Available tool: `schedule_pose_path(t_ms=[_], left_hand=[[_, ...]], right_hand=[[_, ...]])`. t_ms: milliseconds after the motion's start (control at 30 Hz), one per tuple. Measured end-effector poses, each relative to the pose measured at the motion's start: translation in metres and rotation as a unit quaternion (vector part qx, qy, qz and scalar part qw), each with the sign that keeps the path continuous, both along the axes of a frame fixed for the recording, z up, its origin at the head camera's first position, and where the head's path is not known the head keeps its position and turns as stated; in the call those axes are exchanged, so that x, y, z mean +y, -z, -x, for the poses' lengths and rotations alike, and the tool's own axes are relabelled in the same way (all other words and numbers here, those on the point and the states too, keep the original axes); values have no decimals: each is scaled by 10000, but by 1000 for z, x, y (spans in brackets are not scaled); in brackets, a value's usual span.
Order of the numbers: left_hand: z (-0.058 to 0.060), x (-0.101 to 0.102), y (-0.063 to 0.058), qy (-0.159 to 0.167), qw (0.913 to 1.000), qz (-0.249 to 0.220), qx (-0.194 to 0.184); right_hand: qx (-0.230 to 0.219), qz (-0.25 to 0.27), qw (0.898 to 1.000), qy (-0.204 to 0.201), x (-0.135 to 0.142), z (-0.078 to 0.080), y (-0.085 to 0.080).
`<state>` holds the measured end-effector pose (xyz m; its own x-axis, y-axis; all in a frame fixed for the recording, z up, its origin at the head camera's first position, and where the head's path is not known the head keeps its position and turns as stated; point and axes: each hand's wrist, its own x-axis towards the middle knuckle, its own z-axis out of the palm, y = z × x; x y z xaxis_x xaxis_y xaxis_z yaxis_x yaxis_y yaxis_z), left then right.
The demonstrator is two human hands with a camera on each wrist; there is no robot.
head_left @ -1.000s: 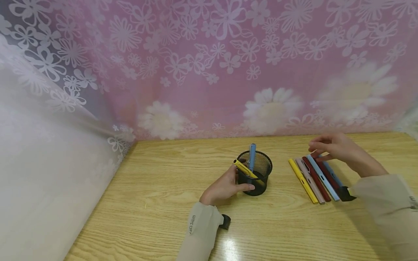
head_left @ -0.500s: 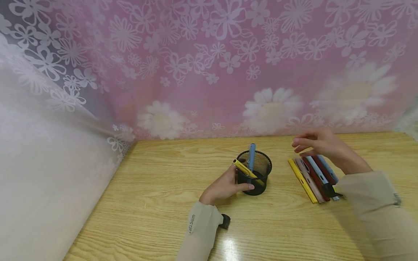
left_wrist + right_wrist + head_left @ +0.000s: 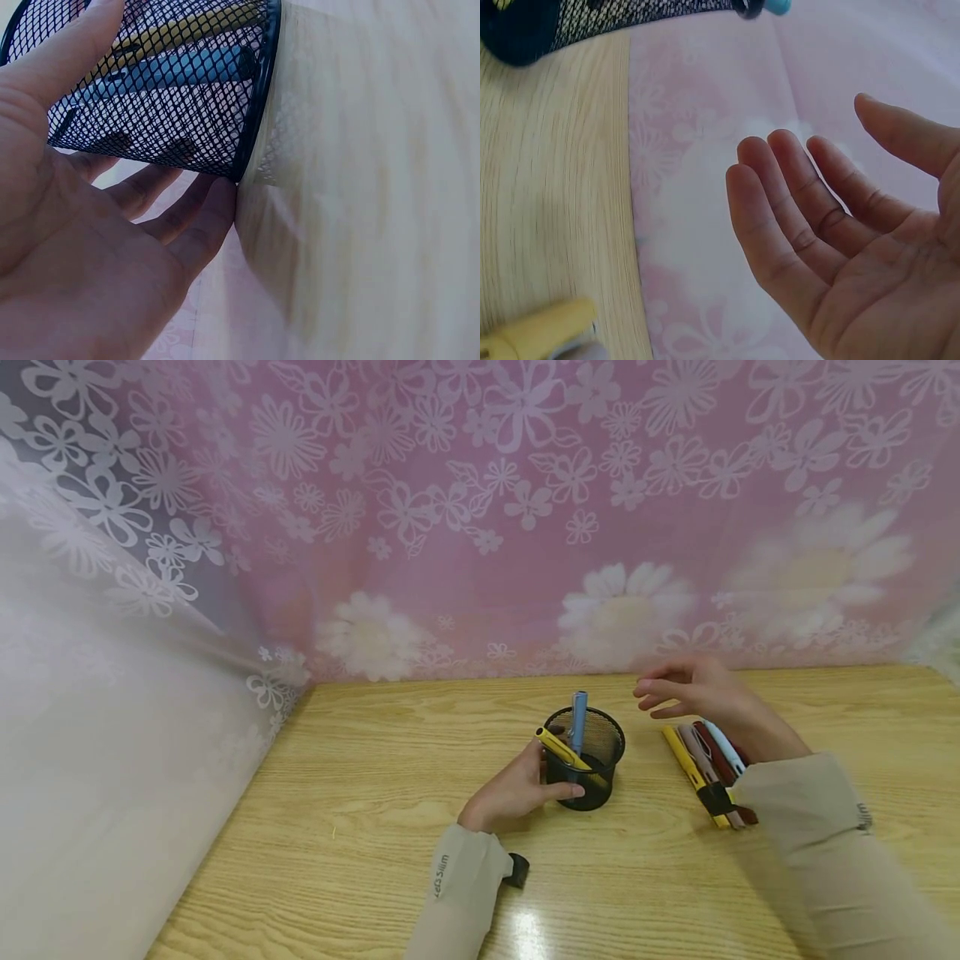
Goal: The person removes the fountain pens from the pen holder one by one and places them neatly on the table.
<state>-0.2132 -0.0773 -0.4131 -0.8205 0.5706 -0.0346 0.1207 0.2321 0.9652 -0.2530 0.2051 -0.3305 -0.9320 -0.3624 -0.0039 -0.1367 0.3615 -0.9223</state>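
A black mesh pen holder stands on the table with a blue pen and a yellow pen leaning inside it. My left hand grips it from the left, thumb on the near side and fingers round the far side; the left wrist view shows the fingertips at its base. My right hand hovers right of the holder, holding nothing, fingers loosely bent and apart. Below it lies a row of pens: a yellow pen, a pinkish-grey one, a dark red one and a light blue one, partly hidden by the right sleeve.
The wooden table reaches back to a pink flowered curtain. A pale cloth hangs along the left side. Black straps hang at both sleeve cuffs.
My right hand has moved left across the pens toward the holder, its sleeve now covering the right-hand pens. The left hand and the holder have stayed in place.
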Motion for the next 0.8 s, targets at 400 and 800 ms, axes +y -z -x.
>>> schedule_pose_path(t_ms=[400,800], left_hand=[[1,0,0,111,9998,-113,106],[1,0,-1,151,9996,-120,184]], right_hand=[[131,307,9989,-324,-28,2,5],[150,115,9989,-418,-48,4,10]])
